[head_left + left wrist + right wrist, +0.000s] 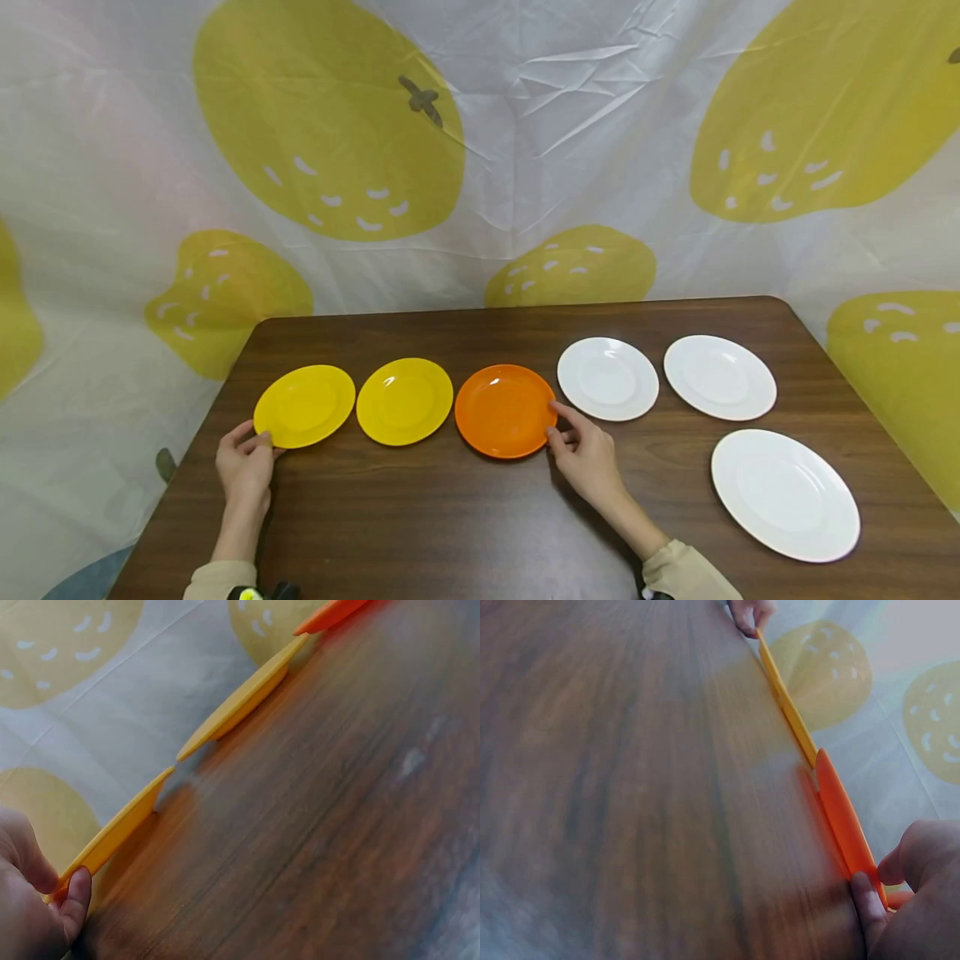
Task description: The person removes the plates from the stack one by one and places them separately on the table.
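Note:
At the left end of a row, my left hand (246, 468) pinches the near-left rim of a yellow plate (304, 406). In the left wrist view the thumb (78, 892) lies against that plate's edge. A second yellow plate (405, 402) lies just to its right, untouched. Beside it is an orange plate (506, 412), whose right rim my right hand (588, 458) holds between thumb and fingers. The right wrist view shows the orange plate (844, 817) edge-on in that grip. Both held plates appear level, at or close to the tabletop.
Two white plates (607, 379) (720, 377) lie at the back right of the brown wooden table (420, 525). A larger-looking white plate (785, 496) sits nearer, by the right edge. Behind the table hangs a white cloth (517, 167) with yellow fruit prints.

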Motion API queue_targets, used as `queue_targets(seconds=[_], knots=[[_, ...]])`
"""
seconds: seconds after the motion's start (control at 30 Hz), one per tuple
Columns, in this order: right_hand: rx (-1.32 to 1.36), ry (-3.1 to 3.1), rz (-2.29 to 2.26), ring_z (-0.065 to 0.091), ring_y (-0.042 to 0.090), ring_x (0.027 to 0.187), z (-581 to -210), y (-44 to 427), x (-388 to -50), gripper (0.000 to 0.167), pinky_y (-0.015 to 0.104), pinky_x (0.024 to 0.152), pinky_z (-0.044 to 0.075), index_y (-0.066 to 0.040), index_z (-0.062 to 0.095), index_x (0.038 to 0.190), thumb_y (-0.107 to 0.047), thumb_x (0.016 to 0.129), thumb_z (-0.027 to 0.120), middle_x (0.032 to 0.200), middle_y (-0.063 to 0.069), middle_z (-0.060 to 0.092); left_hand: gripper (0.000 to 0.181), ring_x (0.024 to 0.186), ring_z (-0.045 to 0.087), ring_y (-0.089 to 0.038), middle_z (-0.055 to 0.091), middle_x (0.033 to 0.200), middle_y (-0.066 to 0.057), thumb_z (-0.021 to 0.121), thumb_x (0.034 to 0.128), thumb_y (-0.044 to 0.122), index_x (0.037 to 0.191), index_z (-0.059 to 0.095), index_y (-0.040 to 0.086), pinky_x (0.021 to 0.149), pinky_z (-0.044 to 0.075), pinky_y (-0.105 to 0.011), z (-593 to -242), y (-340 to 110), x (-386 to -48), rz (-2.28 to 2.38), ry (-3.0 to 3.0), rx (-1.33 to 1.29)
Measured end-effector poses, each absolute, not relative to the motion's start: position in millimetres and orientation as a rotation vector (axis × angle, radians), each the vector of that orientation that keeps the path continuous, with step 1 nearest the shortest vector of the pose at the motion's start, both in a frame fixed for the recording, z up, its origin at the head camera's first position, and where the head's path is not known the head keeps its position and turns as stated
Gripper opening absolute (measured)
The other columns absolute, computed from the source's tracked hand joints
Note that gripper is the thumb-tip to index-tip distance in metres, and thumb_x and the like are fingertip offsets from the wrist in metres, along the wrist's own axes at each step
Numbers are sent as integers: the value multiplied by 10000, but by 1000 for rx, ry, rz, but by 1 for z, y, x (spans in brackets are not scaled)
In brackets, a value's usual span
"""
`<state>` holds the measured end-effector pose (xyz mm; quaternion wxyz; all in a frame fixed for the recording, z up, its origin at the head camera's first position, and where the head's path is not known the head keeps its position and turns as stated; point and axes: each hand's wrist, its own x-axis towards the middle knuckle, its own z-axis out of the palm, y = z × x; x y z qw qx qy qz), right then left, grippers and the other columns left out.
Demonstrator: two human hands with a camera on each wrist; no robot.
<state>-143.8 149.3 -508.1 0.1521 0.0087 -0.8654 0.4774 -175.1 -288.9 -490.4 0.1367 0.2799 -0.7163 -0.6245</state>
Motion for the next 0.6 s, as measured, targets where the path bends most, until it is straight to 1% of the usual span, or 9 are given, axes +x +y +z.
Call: queue_targets(seconds=[0.1, 0.13, 0.23, 0.3, 0.37, 0.43, 0.53, 0.6], knots=[[42, -2480, 1387, 636, 21, 591, -507, 149, -143, 398, 160, 583, 526, -23, 687, 1277, 11, 881, 707, 709, 52, 739, 500, 655, 542, 6, 548, 994, -88, 517, 1002, 44, 1475, 397, -63, 611, 517, -116, -490, -291, -174, -1716, -2137, 832], [55, -2478, 1394, 643, 27, 595, -506, 149, -143, 398, 161, 584, 530, -17, 686, 1275, 15, 879, 708, 727, 61, 744, 494, 677, 539, 3, 554, 1019, -99, 526, 1000, 58, 1467, 420, -64, 606, 500, -102, -490, -291, -173, -1675, -2170, 840], [103, -2480, 1415, 670, 64, 604, -504, 152, -143, 401, 171, 592, 540, 1, 683, 1266, 31, 867, 715, 752, 79, 749, 478, 820, 533, -57, 561, 1142, -158, 546, 998, 101, 1439, 479, -69, 607, 425, -57, -490, -293, -172, -1551, -2272, 859], [134, -2490, 1420, 686, 93, 615, -502, 153, -143, 405, 180, 606, 546, 6, 679, 1263, 36, 861, 720, 765, 80, 748, 489, 925, 522, -126, 553, 1228, -184, 548, 998, 125, 1442, 484, -67, 615, 380, -42, -490, -294, -170, -1505, -2319, 871], [157, -2508, 1413, 700, 114, 628, -500, 155, -144, 411, 189, 621, 550, 6, 673, 1266, 33, 859, 722, 772, 82, 747, 507, 986, 507, -179, 548, 1271, -199, 546, 1001, 137, 1457, 466, -68, 619, 357, -39, -489, -294, -170, -1493, -2340, 879], [169, -2524, 1392, 707, 127, 657, -499, 156, -144, 419, 198, 643, 559, 8, 667, 1272, 24, 857, 726, 858, 100, 748, 533, 993, 511, -181, 549, 1281, -198, 545, 1000, 147, 1478, 439, -63, 618, 356, -38, -489, -295, -169, -1498, -2341, 889], [186, -2535, 1342, 709, 146, 701, -499, 156, -144, 432, 207, 669, 571, 24, 658, 1276, 16, 850, 731, 1034, 163, 728, 556, 940, 507, -118, 549, 1265, -176, 550, 994, 148, 1496, 417, -51, 623, 362, -36, -488, -295, -168, -1493, -2328, 893], [196, -2537, 1310, 705, 158, 724, -498, 155, -144, 440, 212, 683, 576, 34, 656, 1276, 15, 843, 736, 1114, 196, 694, 557, 912, 501, -92, 547, 1247, -165, 553, 988, 148, 1495, 422, -41, 639, 369, -47, -487, -294, -167, -1468, -2318, 885]])
